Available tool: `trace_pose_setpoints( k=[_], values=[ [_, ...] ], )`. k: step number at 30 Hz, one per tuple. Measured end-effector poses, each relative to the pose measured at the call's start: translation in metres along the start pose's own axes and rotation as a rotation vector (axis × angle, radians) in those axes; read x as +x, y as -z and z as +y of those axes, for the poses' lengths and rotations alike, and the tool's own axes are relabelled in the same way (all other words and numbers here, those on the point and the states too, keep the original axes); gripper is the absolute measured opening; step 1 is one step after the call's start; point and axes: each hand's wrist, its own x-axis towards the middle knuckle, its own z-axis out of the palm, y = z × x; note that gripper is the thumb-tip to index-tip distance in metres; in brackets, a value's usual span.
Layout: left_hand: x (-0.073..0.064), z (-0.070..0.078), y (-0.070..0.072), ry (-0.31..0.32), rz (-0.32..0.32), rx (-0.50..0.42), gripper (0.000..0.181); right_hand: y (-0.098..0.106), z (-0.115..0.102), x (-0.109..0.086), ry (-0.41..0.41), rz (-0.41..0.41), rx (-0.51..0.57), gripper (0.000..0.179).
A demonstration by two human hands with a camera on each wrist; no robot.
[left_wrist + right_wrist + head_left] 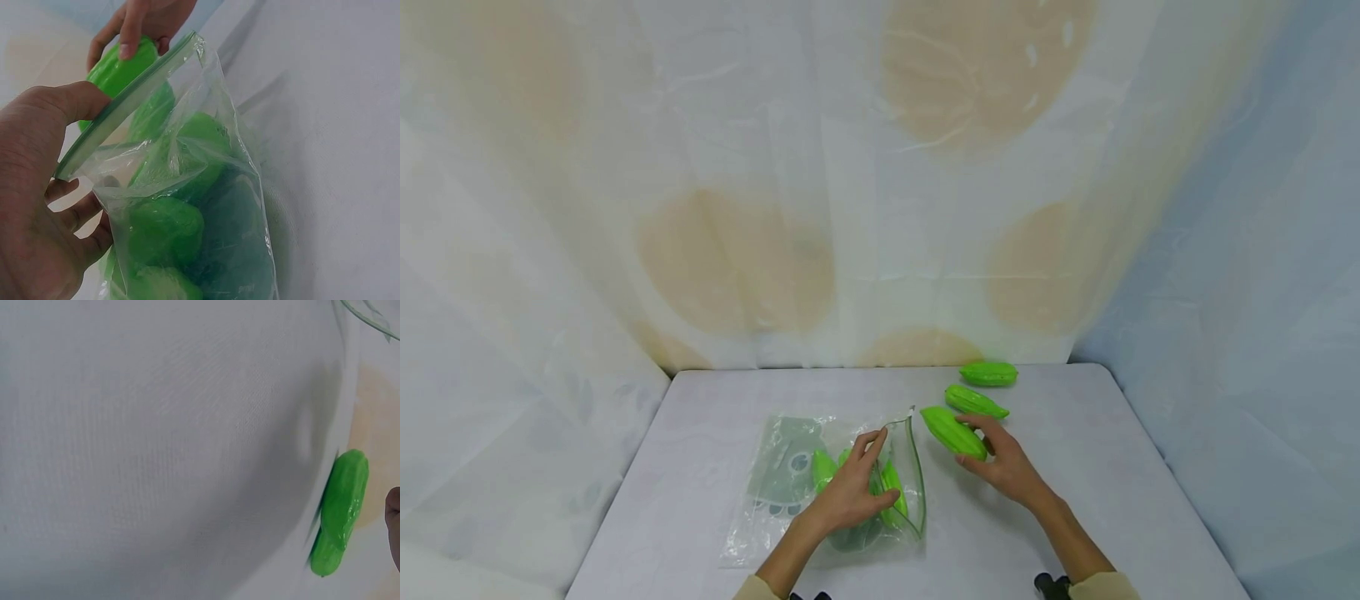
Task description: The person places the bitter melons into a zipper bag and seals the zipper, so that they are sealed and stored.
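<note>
My right hand (1006,467) grips a green ridged gourd (951,429) just right of the bag's mouth, thumb on the near side and fingers on the far side. The clear zip bag (752,533) lies on the table with its green-edged mouth gaping to the right. At that mouth my left hand (850,492) holds the rim, thumb and fingers spread along it. Several gourds (165,228) show through the plastic. In the left wrist view, the held gourd (119,72) is beyond the zip strip (125,106). The right wrist view shows only a fingertip (394,509) of the right hand.
Two more green gourds lie behind the right hand, one nearer (976,402) and one by the table's back edge (988,373). Patterned sheeting (850,208) hangs behind and along both sides of the white table (1075,417).
</note>
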Motion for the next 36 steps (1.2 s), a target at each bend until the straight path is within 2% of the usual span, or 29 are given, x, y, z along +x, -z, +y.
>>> trace_pose_setpoints(
  k=[10, 17, 23, 36],
  values=[
    [0.001, -0.001, 0.002, 0.006, -0.011, 0.003, 0.095, -0.003, -0.003, 0.0, 0.003, -0.059, 0.031, 0.063],
    [0.003, -0.001, 0.002, 0.008, -0.009, -0.004, 0.096, -0.006, -0.003, 0.0, 0.04, -0.104, 0.035, 0.061],
    [0.004, -0.002, 0.002, 0.004, -0.004, -0.001, 0.096, -0.01, -0.002, 0.0, -0.002, -0.136, 0.029, 0.06],
    [0.003, -0.002, -0.001, 0.015, -0.008, -0.005, 0.095, -0.02, -0.012, 0.002, -0.034, -0.203, -0.023, 0.056]
  ],
)
